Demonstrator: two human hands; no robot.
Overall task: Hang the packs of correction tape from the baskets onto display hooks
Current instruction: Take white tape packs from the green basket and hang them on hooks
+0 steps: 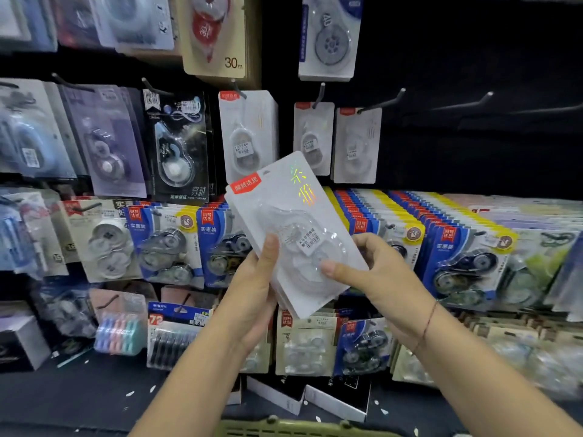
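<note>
Holding from the left: left hand curled round the lower left edge of a small stack of white card-and-clear-blister correction tape packs, thumb flat on the front, fingers behind. The stack is tilted, its red-tabbed top corner leaning left, in front of the display's middle and not yet on a hook. Olive plastic basket rim sits directly below. Matching white hung packs are just above. Right hand pinches the stack's lower right edge, thumb pressed on the bubble. Judged light, with stiff but bendable card. The glossy blister is likely slick, so loose packs could fan or slide apart. Best gripped low by the card edges, leaving the hang slot clear. Bare black metal hooks stand toward the right edge of the dark display wall.
</note>
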